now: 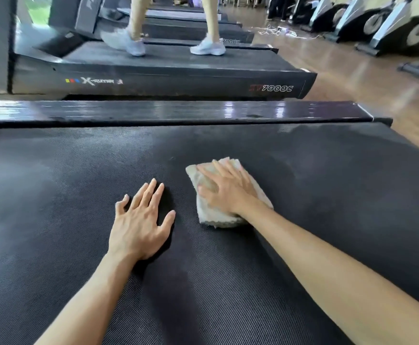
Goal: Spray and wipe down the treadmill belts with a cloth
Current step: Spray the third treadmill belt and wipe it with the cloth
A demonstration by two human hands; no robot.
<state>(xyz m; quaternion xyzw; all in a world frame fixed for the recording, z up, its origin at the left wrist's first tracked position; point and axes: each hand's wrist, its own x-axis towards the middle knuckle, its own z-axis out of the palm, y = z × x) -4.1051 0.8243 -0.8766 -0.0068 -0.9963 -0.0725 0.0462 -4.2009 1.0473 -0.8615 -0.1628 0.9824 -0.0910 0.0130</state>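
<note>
A black textured treadmill belt fills the lower part of the view. A folded off-white cloth lies on the belt right of centre. My right hand presses flat on the cloth with its fingers spread and straight. My left hand rests flat on the bare belt just left of the cloth, fingers spread, holding nothing. No spray bottle is in view.
A glossy black side rail borders the belt's far edge. Beyond it a person in light sneakers walks on the neighbouring treadmill. Wooden floor and a row of exercise machines lie at the right.
</note>
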